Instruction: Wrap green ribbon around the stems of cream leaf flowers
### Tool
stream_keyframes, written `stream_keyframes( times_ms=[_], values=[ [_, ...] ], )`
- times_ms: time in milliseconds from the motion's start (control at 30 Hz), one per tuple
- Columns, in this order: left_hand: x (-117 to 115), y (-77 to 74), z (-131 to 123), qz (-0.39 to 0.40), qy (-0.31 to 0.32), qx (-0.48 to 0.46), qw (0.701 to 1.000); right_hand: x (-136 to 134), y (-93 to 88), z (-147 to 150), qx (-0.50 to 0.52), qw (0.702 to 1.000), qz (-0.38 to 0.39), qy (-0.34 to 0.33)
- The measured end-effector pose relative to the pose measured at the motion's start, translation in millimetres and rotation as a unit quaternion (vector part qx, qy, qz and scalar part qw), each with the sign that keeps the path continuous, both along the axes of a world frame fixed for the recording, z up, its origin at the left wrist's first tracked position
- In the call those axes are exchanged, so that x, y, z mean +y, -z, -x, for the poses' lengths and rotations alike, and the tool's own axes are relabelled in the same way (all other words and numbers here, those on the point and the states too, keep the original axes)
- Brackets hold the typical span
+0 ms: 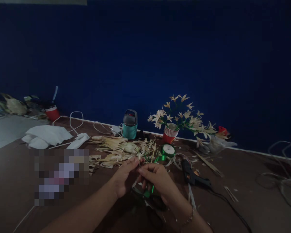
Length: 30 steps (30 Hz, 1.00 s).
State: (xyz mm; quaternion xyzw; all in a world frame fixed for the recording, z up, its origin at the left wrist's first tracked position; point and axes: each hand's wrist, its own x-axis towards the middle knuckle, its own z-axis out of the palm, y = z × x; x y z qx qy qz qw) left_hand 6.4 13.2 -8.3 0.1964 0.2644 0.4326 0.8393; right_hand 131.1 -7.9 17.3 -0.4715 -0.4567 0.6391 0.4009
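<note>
My left hand (pixel 125 175) and my right hand (pixel 157 179) meet low in the middle, over a brown table (pixel 19 168). Both are closed in a pinch on a small bundle of pale straw strips (pixel 141 159) with green ribbon (pixel 149 191) trailing below the right hand. A roll of green ribbon (pixel 168 150) lies just beyond the hands. A heap of dried straw-coloured leaves (pixel 118 149) spreads behind them. A black glue gun (pixel 192 176) lies to the right of my right hand, its cord running off to the lower right.
A red paper cup (pixel 170 133) holds cream handmade flowers (pixel 184 116) against the blue wall. A teal jar-shaped device (pixel 130 124) stands left of it. White cloth (pixel 47 136) and white cables lie at the left; wire loops (pixel 285 168) at the right. Another red cup (pixel 52 113) far left.
</note>
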Motion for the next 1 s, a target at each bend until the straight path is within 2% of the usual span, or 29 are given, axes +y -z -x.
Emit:
stream_keyframes(
  times_ms=[200, 400, 600, 733, 867, 1000],
  values=[
    [-1, -0.9, -2, -0.003, -0.011, 0.004, 1.000, 0, 1.5, 0, 0.024, 1.000, 0.010, 0.012],
    [-4, -3.5, -6, -0.012, -0.030, 0.023, 0.999, -1, 6.8, 2, 0.061, 0.996, 0.011, 0.056],
    [-5, 1.8, -10, -0.028, -0.049, 0.037, 0.998, -2, 8.5, 7, 0.065, 0.994, 0.007, 0.085],
    [-2, 4.1, -7, -0.030, -0.044, 0.033, 0.998, 0, 7.7, 6, 0.049, 0.995, 0.006, 0.084],
    [2, 4.0, 0, -0.083, -0.026, 0.041, 0.995, 3, 7.3, 5, 0.012, 0.996, -0.002, 0.089],
    [2, 3.5, 1, -0.087, -0.071, 0.082, 0.990, 4, 11.1, 6, -0.024, 0.996, -0.031, 0.076]
  ],
)
